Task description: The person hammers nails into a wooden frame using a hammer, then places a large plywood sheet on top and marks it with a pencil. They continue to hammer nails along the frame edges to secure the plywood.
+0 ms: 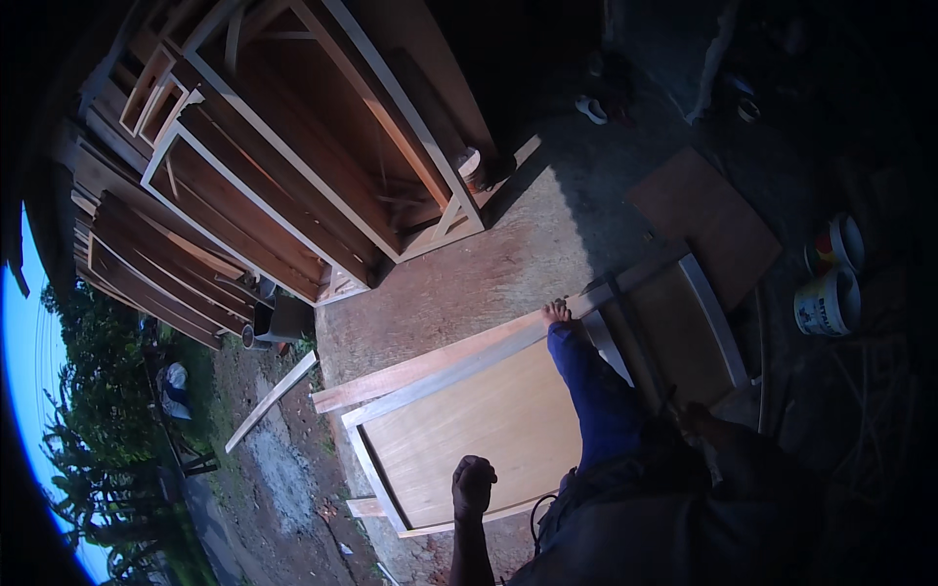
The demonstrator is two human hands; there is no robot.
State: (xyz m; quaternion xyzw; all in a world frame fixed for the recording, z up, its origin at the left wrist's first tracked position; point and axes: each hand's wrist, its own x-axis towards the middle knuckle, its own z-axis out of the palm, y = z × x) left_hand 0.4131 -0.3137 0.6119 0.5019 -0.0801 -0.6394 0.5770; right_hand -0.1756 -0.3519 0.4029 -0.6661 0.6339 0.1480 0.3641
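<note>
A wooden frame with a pale plywood panel (459, 425) lies flat on the ground before me. My left hand (474, 485) is closed in a fist above its near side, with nothing showing in it. My bare foot (556, 312) presses on the far rail, below a blue trouser leg (593, 391). Across the frame, right of my leg, runs a long dark bar (635, 337) that resembles a clamp. My right hand (699, 425) is in shadow at the bar's near end, its fingers seemingly closed around a dark part I cannot make out.
Large wooden frames (293, 127) and stacked boards (156, 259) lean at the far left. A brown sheet (705, 225) lies beyond the frame's right end. Paint buckets (828, 301) stand at the right. A loose wood strip (272, 400) lies at the left.
</note>
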